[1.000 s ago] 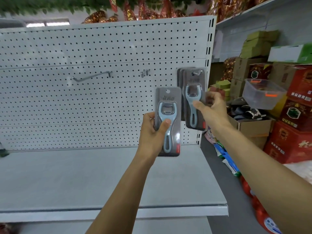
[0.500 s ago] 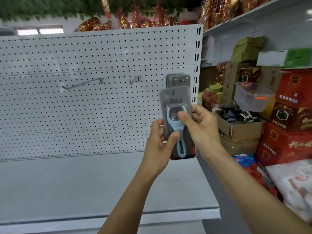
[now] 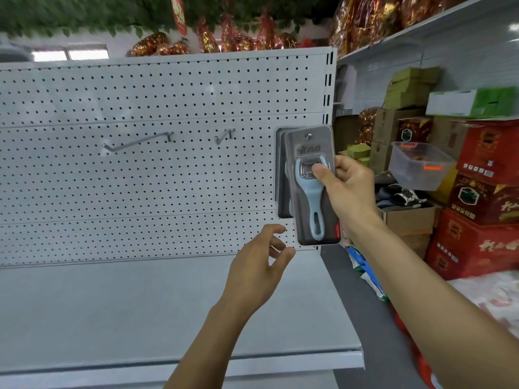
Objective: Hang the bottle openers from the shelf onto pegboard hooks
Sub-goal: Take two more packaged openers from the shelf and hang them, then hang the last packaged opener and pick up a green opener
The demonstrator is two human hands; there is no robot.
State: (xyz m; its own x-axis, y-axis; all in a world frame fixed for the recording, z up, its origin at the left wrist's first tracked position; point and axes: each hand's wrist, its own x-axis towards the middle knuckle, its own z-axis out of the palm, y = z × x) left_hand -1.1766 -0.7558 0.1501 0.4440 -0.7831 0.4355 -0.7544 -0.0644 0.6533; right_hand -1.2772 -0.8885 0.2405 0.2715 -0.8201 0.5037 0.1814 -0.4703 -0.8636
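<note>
My right hand pinches a packaged light-blue bottle opener by its upper middle, thumb on the front. The pack's hang hole sits at the tip of the right-most pegboard hook. Behind it more packaged openers hang on the same hook. My left hand hovers just below and left of the pack, fingers loosely curled, holding nothing. The white pegboard carries two bare hooks: a long one at the left and a short one in the middle.
A grey shelf runs under the pegboard, with its front edge near my forearms. To the right stand stacked red and brown cartons, a clear plastic tub and an open box of shoes. Bags lie on the floor.
My right hand took the opener pack out of my left hand and lifted it up to the right hook. My left hand let go and dropped slightly, now bare.
</note>
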